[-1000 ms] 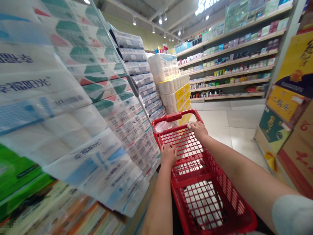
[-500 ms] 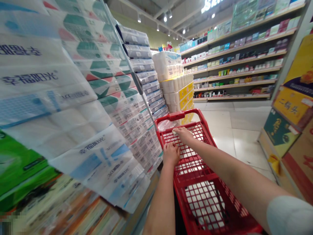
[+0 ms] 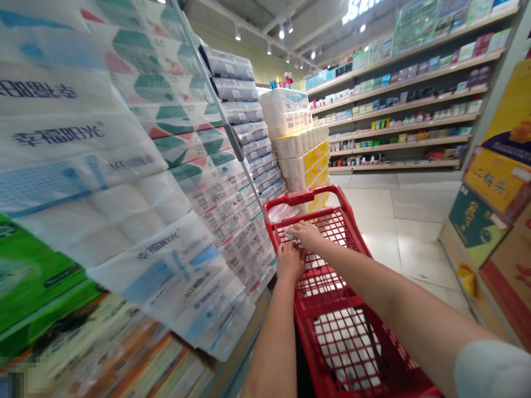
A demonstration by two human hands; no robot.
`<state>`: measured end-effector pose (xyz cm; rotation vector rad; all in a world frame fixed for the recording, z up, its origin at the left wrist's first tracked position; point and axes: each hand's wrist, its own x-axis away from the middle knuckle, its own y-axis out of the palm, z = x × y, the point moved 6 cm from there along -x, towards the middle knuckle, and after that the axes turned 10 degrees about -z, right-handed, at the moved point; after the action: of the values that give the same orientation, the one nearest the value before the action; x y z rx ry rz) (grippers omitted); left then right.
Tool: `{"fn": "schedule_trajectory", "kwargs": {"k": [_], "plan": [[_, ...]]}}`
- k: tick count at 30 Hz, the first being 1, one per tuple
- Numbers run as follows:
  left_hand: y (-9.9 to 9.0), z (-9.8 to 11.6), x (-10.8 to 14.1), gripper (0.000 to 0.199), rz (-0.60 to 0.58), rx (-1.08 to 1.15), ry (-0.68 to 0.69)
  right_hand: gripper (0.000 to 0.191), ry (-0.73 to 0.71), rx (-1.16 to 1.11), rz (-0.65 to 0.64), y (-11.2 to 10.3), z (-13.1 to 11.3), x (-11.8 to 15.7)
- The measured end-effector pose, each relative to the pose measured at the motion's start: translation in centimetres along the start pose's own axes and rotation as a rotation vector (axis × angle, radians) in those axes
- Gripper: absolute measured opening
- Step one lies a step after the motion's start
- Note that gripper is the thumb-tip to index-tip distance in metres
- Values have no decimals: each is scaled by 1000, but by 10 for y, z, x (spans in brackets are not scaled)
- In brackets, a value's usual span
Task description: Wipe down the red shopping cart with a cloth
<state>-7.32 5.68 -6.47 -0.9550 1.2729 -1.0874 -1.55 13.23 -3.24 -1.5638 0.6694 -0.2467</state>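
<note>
Over the red shopping cart point(image 3: 332, 305), which runs from the centre to five o'clock, our right hand point(image 3: 309, 235) pinches a small pale wad point(image 3: 289, 236). Our left hand point(image 3: 291, 262), just below, curls its fingers at the upper grid; we cannot tell whether it grips anything. We have wrapped paper packs point(image 3: 62, 132) at nine o'clock, stocked shelves point(image 3: 415, 80) at one and boxes point(image 3: 492, 177) at three.

"Where have we free room?"
"Above the pale tiled floor point(image 3: 415, 237), right of the red plastic mesh cart point(image 3: 327, 305)."
"Our left?"
"Blocked by white plastic-wrapped paper packs point(image 3: 83, 132) and a thin grey metal pole point(image 3: 234, 142); yellow cardboard cartons point(image 3: 493, 177) bound our right."
</note>
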Motion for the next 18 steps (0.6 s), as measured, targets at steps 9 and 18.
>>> {"fn": "schedule_trajectory", "kwargs": {"k": [9, 18], "plan": [[0, 3, 2, 24, 18, -31, 31, 39, 49, 9, 41, 4, 9, 22], [-3, 6, 6, 26, 28, -44, 35, 30, 28, -58, 160, 15, 3, 49]]}}
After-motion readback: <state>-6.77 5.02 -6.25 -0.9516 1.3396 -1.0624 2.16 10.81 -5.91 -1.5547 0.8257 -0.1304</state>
